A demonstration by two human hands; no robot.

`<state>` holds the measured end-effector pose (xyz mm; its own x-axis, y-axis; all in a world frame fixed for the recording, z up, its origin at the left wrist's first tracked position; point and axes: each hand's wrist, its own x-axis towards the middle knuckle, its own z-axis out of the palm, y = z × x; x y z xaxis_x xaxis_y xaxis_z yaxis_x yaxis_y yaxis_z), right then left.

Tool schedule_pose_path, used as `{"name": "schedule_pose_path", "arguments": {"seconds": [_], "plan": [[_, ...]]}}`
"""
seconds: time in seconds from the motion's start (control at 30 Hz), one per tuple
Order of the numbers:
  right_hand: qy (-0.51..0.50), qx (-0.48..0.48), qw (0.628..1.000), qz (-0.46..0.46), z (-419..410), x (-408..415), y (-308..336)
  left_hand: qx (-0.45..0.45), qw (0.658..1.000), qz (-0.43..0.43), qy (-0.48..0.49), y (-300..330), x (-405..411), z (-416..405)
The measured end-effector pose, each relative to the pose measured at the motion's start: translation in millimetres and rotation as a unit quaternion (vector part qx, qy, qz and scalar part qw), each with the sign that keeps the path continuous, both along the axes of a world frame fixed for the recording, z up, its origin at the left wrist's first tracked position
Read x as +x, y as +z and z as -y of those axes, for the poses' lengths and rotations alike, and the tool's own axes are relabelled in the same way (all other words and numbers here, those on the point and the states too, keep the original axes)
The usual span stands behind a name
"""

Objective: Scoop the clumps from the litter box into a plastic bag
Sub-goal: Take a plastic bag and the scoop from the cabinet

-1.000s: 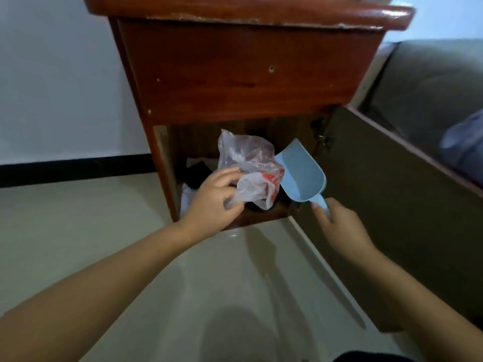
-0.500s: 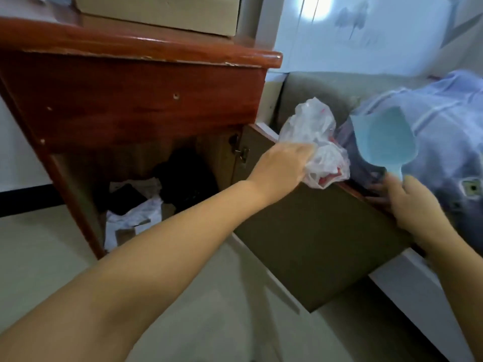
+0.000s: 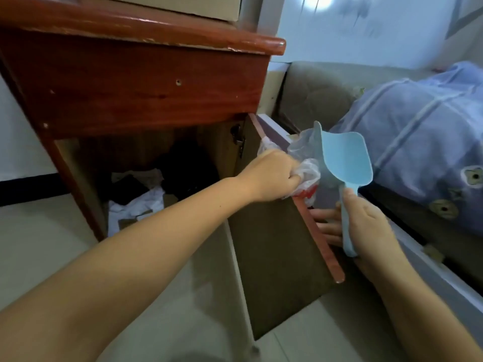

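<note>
Head view: right hand grips the pale blue scoop by its handle, long axis near upright, bowl up. Left hand clutches the crumpled clear plastic bag, red print, against the cabinet door edge. Since 0.5 s ago both dropped lower; the scoop now overlaps the bag.
</note>
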<state>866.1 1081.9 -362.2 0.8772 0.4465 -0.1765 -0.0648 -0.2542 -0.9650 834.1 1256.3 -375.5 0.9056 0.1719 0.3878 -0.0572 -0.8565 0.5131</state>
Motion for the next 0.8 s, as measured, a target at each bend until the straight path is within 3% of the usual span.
{"name": "schedule_pose_path", "arguments": {"seconds": [0.13,0.23,0.33,0.47,0.57,0.67,0.73,0.8], "plan": [[0.009,0.078,0.997,-0.009,-34,-26,-21,0.031,0.996,-0.079,-0.007,7,-33,-20],[-0.027,0.084,0.995,0.048,-56,-26,-31,0.161,0.979,-0.127,-0.019,7,-63,-33],[-0.029,0.11,0.993,0.019,-87,-17,-42,0.238,0.96,-0.145,0.008,7,-103,-64],[0.028,0.14,0.989,-0.037,-135,-23,-57,0.085,0.982,-0.165,0.028,13,-142,-115],[0.049,0.148,0.987,-0.041,-154,-29,-67,0.144,0.965,-0.219,0.027,-9,-165,-122],[0.056,0.162,0.984,-0.054,-162,-35,-83,0.187,0.962,-0.191,0.05,-37,-188,-133],[0.065,0.172,0.98,-0.081,-166,-44,-96,0.18,0.965,-0.178,0.067,-50,-199,-140],[0.064,0.168,0.977,-0.112,-169,-57,-109,0.11,0.968,-0.18,0.134,-67,-211,-138]]}}
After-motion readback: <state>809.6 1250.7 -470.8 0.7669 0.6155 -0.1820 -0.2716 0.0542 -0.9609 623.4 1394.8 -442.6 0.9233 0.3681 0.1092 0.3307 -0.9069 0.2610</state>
